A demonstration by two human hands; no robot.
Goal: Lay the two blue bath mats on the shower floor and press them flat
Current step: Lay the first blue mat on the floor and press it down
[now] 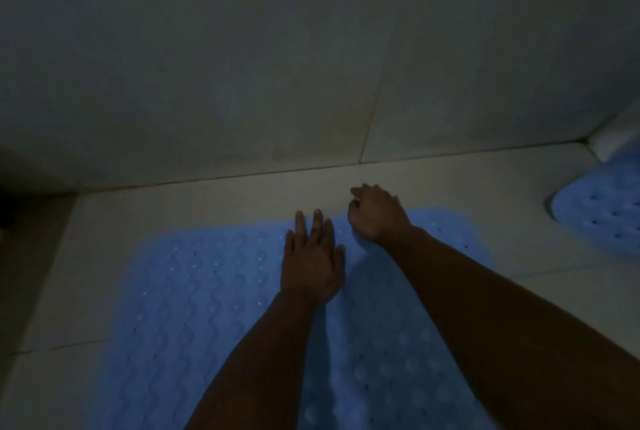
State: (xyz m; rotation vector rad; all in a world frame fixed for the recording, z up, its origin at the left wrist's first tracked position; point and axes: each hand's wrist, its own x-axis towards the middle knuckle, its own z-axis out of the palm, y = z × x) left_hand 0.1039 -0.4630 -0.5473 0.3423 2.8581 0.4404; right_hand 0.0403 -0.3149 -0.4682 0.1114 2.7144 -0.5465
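Our left hand [311, 261] flat on near blue mat [194, 308], fingers [317, 221] straight, slightly spread. Right hand [375, 214] at mat's 12 o'clock edge, fingers curled; grip unclear. Second mat [599, 207] at 3 o'clock on shower floor [207, 201].

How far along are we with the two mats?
Done: the near mat lies spread on the shower floor. In hand: left hand presses it flat; right hand, fingers curled, works its far edge. Left: the second mat, only partly in view at right, looks untouched.
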